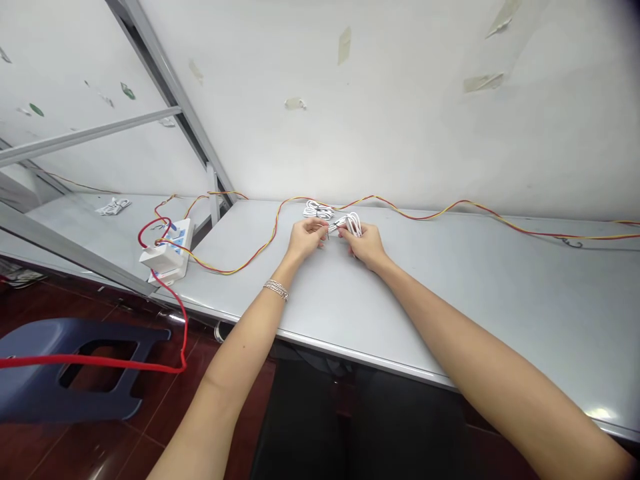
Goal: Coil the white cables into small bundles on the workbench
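My left hand [305, 239] and my right hand [365, 244] meet above the grey table top [400, 300], both pinching a coiled white cable [345, 224]. A thin dark tie or wire shows between my fingers, though it is too small to identify. Just beyond my hands, a second white cable coil [318, 211] lies on the table, close to my left fingers. A red-and-yellow twin wire [400, 210] runs along the table's back edge behind both coils. A chain bracelet [276, 289] circles my left wrist.
A white power strip [173, 250] with a white plug block lies at the table's left end, tangled with red and yellow wires. A red cable [183, 333] drops to the dark red floor past a blue plastic stool [75, 367]. A grey metal frame [170, 87] stands at left.
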`<state>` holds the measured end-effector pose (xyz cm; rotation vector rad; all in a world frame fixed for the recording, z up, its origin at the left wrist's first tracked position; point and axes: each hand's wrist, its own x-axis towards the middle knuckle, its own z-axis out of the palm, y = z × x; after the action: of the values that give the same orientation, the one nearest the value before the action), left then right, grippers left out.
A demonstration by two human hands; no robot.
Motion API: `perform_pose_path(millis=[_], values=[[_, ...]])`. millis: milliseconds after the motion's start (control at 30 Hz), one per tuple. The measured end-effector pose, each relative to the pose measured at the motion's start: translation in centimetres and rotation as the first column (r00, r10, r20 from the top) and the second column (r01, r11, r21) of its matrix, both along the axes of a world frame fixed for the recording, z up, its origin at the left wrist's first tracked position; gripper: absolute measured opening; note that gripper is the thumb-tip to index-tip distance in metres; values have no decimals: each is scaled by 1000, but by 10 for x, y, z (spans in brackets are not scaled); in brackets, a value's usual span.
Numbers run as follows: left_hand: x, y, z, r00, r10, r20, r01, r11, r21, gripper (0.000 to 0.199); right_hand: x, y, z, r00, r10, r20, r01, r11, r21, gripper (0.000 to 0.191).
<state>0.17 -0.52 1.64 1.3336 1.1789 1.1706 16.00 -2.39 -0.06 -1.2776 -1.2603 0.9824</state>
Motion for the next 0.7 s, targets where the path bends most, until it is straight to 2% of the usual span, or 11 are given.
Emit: perform_pose_path(millis=[300, 500, 700], values=[[-1, 4, -7, 999, 23, -42, -22, 1000, 18, 14, 1, 1, 0, 999, 28, -25, -28, 1000, 4, 17], [0, 4, -6, 997, -68, 28, 67, 997, 45, 12, 2, 1, -2, 998, 57, 2, -57, 998, 31, 23], [1, 4, -10, 994, -108, -33, 109, 993, 43, 15, 2, 2, -3, 994, 100, 35, -101, 995, 11, 25]])
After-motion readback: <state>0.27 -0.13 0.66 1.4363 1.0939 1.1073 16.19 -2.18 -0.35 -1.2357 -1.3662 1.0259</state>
